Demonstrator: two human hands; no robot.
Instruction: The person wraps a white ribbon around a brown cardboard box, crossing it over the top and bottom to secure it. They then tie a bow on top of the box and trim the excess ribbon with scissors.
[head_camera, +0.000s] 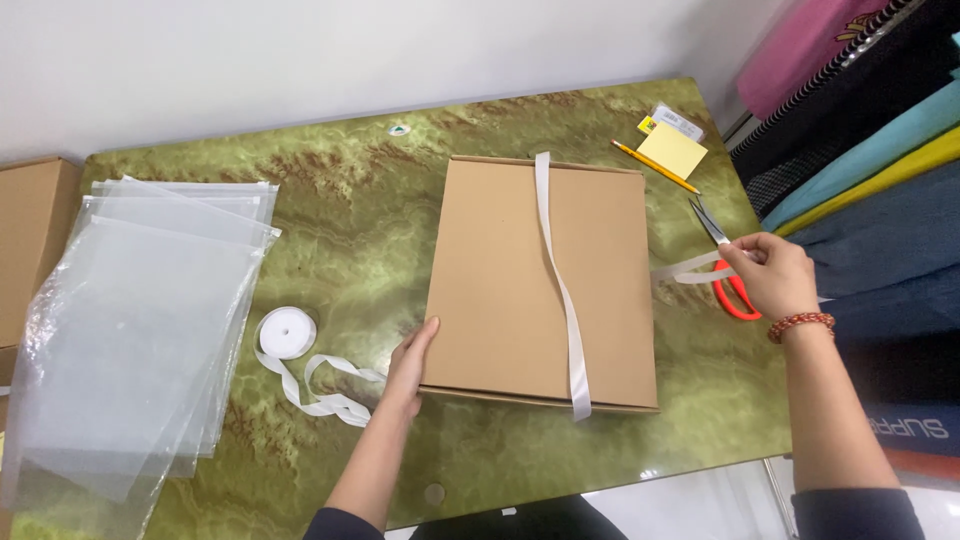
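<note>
Now the box (540, 280) lies flat mid-table (350, 220), a white ribbon (560, 290) draped over it. My left hand (410, 365) rests open on its left edge. My right hand (775, 272) pinches the ribbon end by the scissors (725, 265). Pull hard and I think the ribbon slides off.
</note>
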